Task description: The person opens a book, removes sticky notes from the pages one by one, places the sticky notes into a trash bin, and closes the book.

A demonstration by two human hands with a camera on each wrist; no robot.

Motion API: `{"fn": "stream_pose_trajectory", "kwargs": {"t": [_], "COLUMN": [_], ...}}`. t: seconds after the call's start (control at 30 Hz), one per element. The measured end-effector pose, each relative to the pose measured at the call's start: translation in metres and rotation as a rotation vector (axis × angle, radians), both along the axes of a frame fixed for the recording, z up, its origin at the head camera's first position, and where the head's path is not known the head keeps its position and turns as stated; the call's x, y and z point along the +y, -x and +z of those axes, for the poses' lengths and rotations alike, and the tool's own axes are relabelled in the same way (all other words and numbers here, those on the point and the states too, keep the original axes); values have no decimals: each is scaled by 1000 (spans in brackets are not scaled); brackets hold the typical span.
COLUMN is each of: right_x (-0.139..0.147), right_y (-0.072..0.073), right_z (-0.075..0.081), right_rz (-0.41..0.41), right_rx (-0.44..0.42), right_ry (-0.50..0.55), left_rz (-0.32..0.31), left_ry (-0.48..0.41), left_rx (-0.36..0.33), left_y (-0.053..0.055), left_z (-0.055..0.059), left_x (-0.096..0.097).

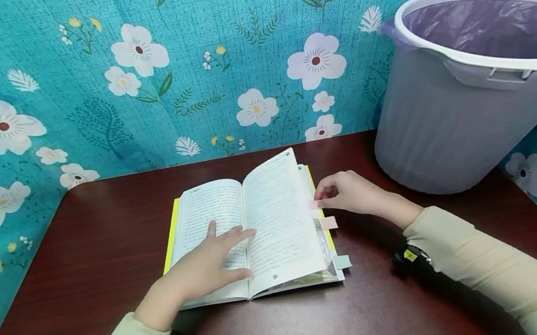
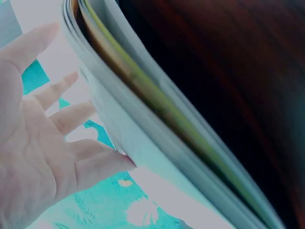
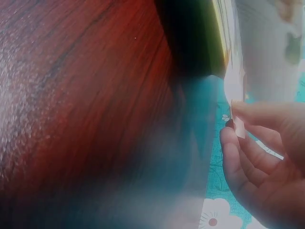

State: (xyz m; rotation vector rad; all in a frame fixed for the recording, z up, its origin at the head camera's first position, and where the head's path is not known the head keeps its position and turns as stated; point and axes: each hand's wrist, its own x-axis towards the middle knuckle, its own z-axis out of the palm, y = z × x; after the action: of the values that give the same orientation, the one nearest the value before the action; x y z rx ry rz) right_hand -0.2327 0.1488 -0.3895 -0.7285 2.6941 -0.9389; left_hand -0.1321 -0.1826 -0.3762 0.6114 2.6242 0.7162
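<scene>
An open book (image 1: 278,220) with a yellow cover edge (image 1: 171,235) lies on the dark wooden table. My left hand (image 1: 205,265) rests on the open pages with its fingers spread straight across the centre fold. At the book's right edge my right hand (image 1: 351,192) pinches a pink sticky tab (image 1: 314,205) between thumb and fingertips. In the right wrist view the pinched tab (image 3: 239,128) shows between the thumb and forefinger. The right-hand page stands slightly lifted over the pages beneath. A second pink tab (image 1: 329,222) and a pale green tab (image 1: 342,262) stick out lower down.
A grey trash bin (image 1: 430,103) with a white rim and purple liner stands at the back right of the table (image 1: 100,251). Behind it all hangs a teal flowered cloth (image 1: 205,53). A black wrist strap (image 1: 410,256) is on my right wrist.
</scene>
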Motion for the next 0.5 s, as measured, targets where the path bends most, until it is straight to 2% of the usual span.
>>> {"fn": "stream_pose_trajectory", "kwargs": {"t": [0.3, 0.5], "right_x": [0, -2], "right_y": [0, -2], "right_z": [-2, 0], "right_rz": [12, 16], "right_rx": [-3, 18], "right_ry": [4, 4], "left_rz": [43, 113], "left_ry": [-85, -163], "left_rx": [77, 111], "left_y": [6, 7], "left_z": [-2, -4], "left_x": [-17, -24]}}
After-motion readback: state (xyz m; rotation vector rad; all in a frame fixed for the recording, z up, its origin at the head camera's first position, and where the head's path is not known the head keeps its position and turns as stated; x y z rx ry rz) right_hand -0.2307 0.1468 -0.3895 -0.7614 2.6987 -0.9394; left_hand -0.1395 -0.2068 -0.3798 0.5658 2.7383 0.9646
